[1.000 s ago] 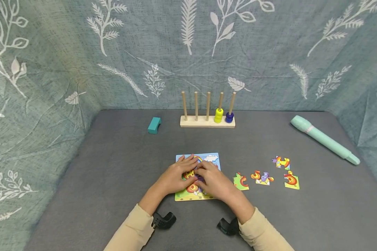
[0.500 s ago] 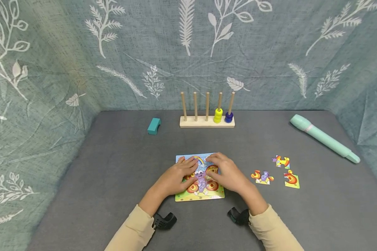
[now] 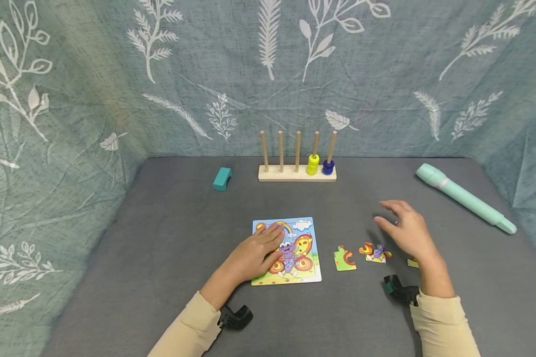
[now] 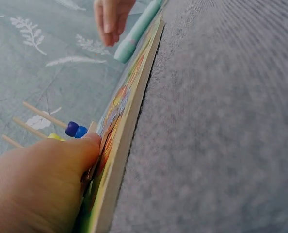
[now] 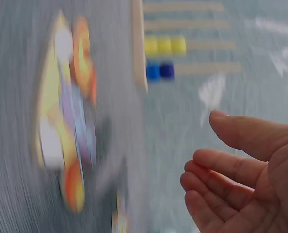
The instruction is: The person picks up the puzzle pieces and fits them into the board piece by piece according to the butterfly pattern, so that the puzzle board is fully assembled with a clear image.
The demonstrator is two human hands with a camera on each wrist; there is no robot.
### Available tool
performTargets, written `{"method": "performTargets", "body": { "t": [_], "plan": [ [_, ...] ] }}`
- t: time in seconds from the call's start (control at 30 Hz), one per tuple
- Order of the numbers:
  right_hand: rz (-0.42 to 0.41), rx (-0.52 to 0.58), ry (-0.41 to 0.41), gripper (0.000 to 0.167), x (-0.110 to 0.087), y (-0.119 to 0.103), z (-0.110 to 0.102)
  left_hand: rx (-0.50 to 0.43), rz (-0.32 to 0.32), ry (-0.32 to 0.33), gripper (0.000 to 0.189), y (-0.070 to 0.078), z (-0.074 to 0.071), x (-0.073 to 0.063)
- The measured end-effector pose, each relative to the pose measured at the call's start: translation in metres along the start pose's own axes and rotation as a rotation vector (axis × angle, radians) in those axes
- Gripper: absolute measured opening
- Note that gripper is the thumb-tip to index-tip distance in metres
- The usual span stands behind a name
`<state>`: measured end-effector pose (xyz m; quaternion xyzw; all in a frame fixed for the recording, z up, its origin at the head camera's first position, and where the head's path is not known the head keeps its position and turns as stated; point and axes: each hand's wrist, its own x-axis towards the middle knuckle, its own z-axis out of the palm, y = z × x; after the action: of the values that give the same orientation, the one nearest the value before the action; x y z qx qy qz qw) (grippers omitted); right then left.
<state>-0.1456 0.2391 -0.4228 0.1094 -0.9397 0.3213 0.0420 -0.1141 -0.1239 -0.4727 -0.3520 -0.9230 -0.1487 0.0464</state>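
A butterfly jigsaw puzzle in its flat board [image 3: 303, 272] lies on the table. My left hand [image 3: 253, 255] rests on its left half, fingers extended and covering part of the picture. The left wrist view shows the thumb [image 4: 88, 150] low over the board's face. My right hand [image 3: 408, 233] hovers over the loose pieces at the right, holding nothing, thumb apart from the loosely bent fingers. A green and red puzzle piece [image 3: 345, 258] and a purple and orange one [image 3: 375, 253] lie left of it. A yellow-edged piece [image 3: 413, 263] is mostly hidden beneath the right hand and wrist.
Behind the board stands a wooden peg rack [image 3: 297, 173] with yellow and blue beads. A teal arched block [image 3: 222, 178] sits left of it. A mint-green toy wand or tube [image 3: 466, 198] lies at the far right. A patterned cloth [image 3: 250, 99] rises behind the table.
My right hand has left the board and moved right, over the loose pieces, uncovering the butterfly's right side. My left hand stays on the board.
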Motion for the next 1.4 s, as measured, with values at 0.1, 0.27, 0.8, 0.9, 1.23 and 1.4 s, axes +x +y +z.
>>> {"method": "performTargets", "body": {
  "t": [0.1,0.27,0.8,0.9,1.23,1.4],
  "plan": [
    [0.049,-0.008,0.030,0.048,-0.006,0.018,-0.014,-0.001,-0.010,0.015,0.048,0.001,0.001,0.000],
    [0.133,-0.021,0.013,0.053,-0.013,0.041,-0.025,-0.064,-0.053,0.019,0.050,0.001,0.003,-0.001],
    [0.146,-0.081,-0.117,0.046,-0.020,0.063,-0.029,-0.207,-0.099,0.106,0.051,-0.004,0.007,-0.002],
    [0.139,-0.100,-0.095,0.043,-0.020,0.064,-0.025,-0.200,-0.091,0.112,0.050,-0.003,0.006,-0.002],
    [0.154,-0.113,-0.090,0.041,-0.020,0.064,-0.022,-0.181,-0.074,0.118,0.050,-0.001,0.006,-0.003],
    [0.154,-0.105,-0.102,0.044,-0.020,0.065,-0.021,-0.157,-0.090,0.083,0.051,0.000,0.004,-0.002]
  ]
}}
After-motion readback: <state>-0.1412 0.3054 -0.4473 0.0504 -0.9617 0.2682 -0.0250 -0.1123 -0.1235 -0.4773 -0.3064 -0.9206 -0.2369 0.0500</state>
